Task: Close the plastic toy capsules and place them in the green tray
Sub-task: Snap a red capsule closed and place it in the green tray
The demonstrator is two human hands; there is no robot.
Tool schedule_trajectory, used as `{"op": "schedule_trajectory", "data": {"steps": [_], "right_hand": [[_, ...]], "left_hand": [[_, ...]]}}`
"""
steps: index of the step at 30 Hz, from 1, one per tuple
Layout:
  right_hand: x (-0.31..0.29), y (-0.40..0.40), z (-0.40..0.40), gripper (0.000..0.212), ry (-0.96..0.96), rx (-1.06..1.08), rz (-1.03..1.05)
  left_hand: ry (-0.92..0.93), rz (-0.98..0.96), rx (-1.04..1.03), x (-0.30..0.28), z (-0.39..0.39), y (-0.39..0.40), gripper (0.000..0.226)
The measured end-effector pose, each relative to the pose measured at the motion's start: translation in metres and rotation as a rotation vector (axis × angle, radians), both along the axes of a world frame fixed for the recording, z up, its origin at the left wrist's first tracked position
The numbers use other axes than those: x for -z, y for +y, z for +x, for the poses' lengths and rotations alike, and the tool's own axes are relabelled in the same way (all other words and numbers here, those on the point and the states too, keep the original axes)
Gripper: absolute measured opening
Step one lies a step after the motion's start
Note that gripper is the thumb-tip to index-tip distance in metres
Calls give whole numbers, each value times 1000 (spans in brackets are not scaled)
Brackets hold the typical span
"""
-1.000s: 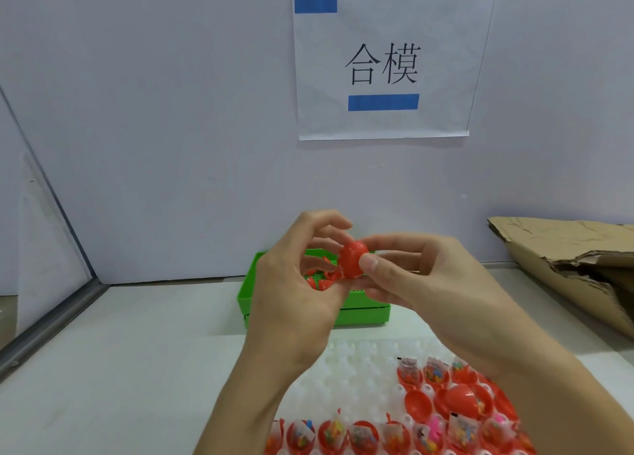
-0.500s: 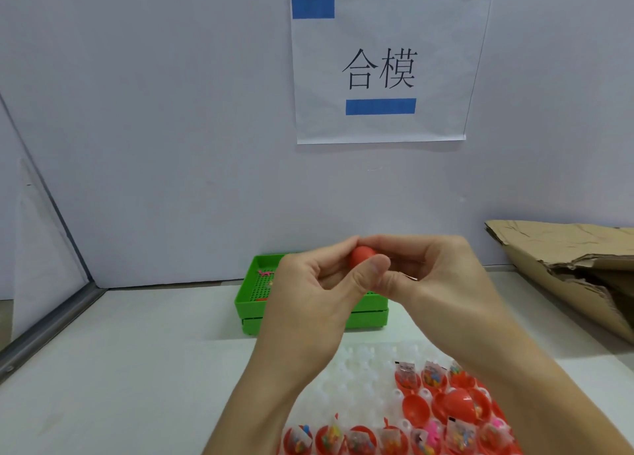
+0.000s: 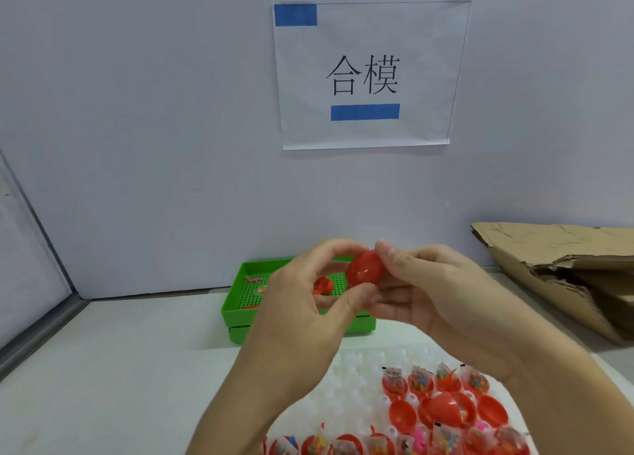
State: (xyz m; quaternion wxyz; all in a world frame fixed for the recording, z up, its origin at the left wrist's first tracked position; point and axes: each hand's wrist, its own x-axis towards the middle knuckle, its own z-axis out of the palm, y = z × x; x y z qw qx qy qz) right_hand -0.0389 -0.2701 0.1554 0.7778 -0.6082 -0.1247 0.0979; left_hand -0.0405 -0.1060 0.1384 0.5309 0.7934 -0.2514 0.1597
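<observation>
While both hands pinch a red capsule (image 3: 364, 268), the sign (image 3: 368, 73) reads "合模".

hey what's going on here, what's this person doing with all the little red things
A person holds a red capsule between both hands, left hand and right hand, above a green tray by the wall. The tray already holds another red piece. Nearer, a white holder carries open capsule halves with small packets.

tray (image 3: 236, 312): on the desk (image 3: 113, 369), against the wall (image 3: 154, 128)
holder (image 3: 356, 379): before the tray
cardboard (image 3: 562, 266): right of the tray
sign (image 3: 368, 73): on the wall, above the tray
</observation>
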Motion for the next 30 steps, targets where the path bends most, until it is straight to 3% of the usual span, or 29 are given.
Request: {"op": "schedule_trajectory", "data": {"steps": [4,8,14,18,21,23,26,30], "right_hand": [[0,15,-1,45,38,68,29],[0,20,-5,37,-79,247,-264],[0,26,-9,22,-189,382,-519],[5,30,-4,16,-227,431,-501],[14,19,15,21,-115,468,-325],[19,0,36,20,66,479,-66],[20,-35,68,23,237,491,364],[14,-86,109,32,215,728,673]], "left_hand": [[-57,-38,-114,-1,-1,-1,21],[-160,18,-297,-1,2,4,22],[-237,186,-351,2,3,1,29],[-238,181,-335,4,4,-1,32],[-199,243,-317,6,6,2,59],[-185,262,-324,8,8,3,75],[-161,232,-303,8,9,5,71],[-157,198,-297,11,11,5,60]]}}
